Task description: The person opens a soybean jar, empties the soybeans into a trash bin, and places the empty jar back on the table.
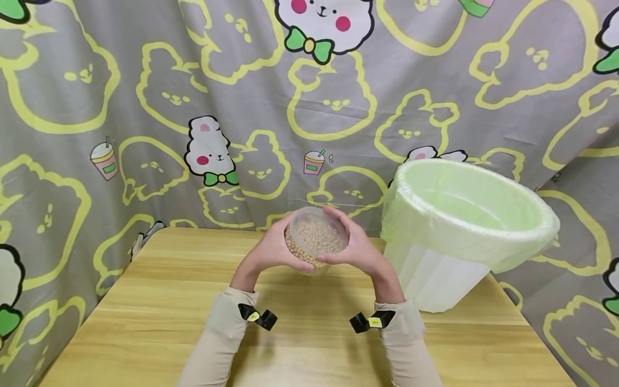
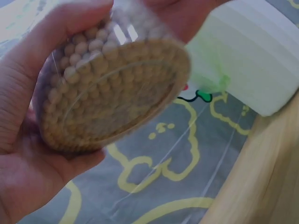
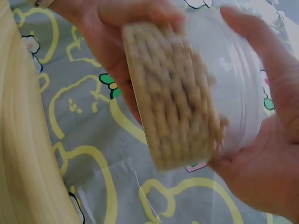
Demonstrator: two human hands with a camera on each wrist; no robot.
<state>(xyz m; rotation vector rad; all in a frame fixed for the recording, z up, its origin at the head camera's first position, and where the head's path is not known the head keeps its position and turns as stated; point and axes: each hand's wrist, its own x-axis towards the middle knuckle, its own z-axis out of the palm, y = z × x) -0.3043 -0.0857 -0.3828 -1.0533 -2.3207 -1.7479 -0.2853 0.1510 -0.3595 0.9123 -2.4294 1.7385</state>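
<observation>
A clear round plastic jar, partly filled with small tan beans that look like soybeans, is held up between both hands above the back of the table. My left hand grips its left side, thumb at the front. On the opposite side my right hand holds it, fingers curled around the upper part. The left wrist view shows the jar's bean-covered base from below. In the right wrist view the translucent upper end lies by the right hand, and the beans are blurred.
A white bin with a light green plastic liner folded over its rim stands at the right. The wooden table reaches back to a grey patterned curtain. Black wrist cameras sit on both sleeves.
</observation>
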